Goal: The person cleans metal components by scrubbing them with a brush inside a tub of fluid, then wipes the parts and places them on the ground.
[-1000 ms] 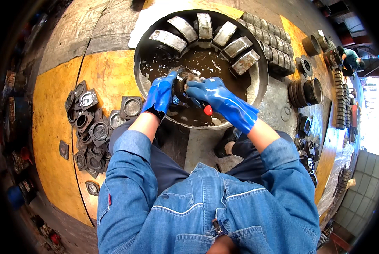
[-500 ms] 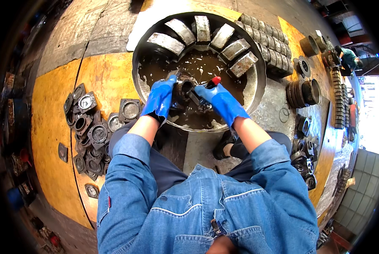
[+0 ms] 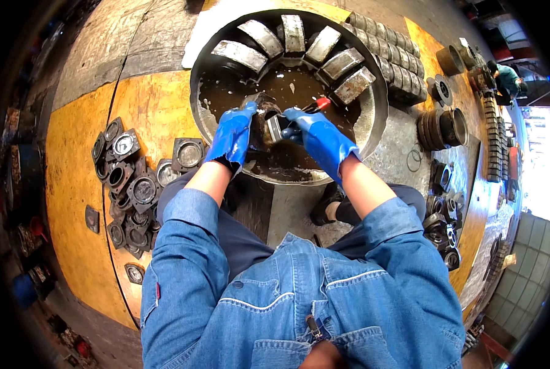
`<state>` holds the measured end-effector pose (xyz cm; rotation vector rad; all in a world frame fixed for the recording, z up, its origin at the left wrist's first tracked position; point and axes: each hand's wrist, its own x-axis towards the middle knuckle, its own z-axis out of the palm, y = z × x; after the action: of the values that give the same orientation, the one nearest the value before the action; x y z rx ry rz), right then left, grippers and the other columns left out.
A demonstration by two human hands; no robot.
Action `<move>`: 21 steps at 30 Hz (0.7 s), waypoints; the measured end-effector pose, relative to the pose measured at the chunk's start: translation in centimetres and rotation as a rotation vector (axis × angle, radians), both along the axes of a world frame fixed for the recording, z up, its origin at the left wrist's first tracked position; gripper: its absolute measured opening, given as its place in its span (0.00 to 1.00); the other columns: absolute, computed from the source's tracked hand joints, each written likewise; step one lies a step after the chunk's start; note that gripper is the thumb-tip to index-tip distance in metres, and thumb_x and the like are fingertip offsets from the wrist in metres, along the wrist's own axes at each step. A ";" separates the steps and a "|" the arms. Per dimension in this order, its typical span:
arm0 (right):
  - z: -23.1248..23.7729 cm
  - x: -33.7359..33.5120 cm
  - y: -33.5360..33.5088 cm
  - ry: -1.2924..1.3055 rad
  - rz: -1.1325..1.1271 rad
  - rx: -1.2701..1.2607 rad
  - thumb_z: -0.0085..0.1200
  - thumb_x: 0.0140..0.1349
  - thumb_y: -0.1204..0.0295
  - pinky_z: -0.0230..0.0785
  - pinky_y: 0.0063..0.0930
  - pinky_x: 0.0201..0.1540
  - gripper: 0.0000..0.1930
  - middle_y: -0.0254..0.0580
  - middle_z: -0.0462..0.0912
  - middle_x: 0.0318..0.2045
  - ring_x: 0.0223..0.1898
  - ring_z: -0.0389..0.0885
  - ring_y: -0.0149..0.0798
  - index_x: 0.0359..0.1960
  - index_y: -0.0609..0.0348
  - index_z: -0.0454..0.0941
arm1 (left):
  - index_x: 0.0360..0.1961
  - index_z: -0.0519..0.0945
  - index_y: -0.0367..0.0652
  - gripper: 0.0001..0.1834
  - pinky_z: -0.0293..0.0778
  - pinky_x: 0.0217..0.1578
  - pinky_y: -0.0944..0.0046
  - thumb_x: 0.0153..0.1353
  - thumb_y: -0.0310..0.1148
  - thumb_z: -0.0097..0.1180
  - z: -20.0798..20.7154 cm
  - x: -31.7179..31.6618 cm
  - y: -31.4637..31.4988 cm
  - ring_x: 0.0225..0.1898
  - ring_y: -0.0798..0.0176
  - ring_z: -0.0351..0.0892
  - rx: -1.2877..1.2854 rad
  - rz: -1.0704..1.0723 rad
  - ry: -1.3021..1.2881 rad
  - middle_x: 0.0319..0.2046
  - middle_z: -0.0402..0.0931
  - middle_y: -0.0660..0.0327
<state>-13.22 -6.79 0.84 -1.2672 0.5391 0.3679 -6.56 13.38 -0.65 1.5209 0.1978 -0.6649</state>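
Observation:
Both my hands wear blue rubber gloves and work over a large round metal basin [image 3: 380, 117] with murky brown liquid in it. My left hand [image 3: 233, 130] grips the left side of a dark, wet metal part [image 3: 260, 102]. Closed around a tool with a red-tipped handle [image 3: 322, 104], my right hand [image 3: 318, 134] is at the right of that part. The red end sticks out toward the upper right; its working end is hard to make out. A bright, flat metal surface [image 3: 273, 128] shows between my hands.
Several blocky metal pieces [image 3: 294, 34] line the basin's far rim. Dark square parts with round openings [image 3: 144, 190] lie heaped at left. Rows of cylindrical parts [image 3: 398, 74] stand at far right, near metal rings [image 3: 453, 129]. Another person [image 3: 507, 80] is in the distance.
My right hand and the red-tipped tool have shifted slightly up and right. The metal part has turned between my hands, its round opening no longer facing me and a bright flat surface showing.

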 end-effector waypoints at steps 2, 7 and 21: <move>-0.8 0.7 -0.8 -0.030 0.173 -0.366 0.60 0.69 0.57 0.78 0.30 0.42 0.17 0.45 0.89 0.36 0.35 0.86 0.36 0.46 0.59 0.87 | 0.53 0.85 0.32 0.27 0.80 0.44 0.60 0.76 0.48 0.51 1.6 0.0 -0.6 0.43 0.61 0.85 -0.032 -0.027 0.066 0.43 0.88 0.50; -1.6 1.6 -1.7 -0.309 0.337 -0.935 0.62 0.66 0.58 0.80 0.29 0.48 0.14 0.44 0.91 0.36 0.40 0.90 0.37 0.45 0.52 0.89 | 0.53 0.84 0.31 0.26 0.79 0.44 0.60 0.77 0.47 0.50 0.6 0.5 -0.5 0.43 0.62 0.85 -0.028 -0.051 0.054 0.43 0.88 0.50; -8.1 1.2 -3.3 0.206 -0.403 -0.049 0.61 0.71 0.59 0.76 0.21 0.29 0.15 0.38 0.89 0.38 0.27 0.85 0.29 0.46 0.57 0.86 | 0.51 0.84 0.29 0.30 0.79 0.45 0.58 0.77 0.52 0.51 0.7 0.2 -0.7 0.43 0.57 0.84 0.079 0.000 0.022 0.41 0.87 0.50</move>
<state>-12.05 -10.14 -7.21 -1.1402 0.9649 0.1472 -6.36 12.65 0.01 1.5897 0.2425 -0.6808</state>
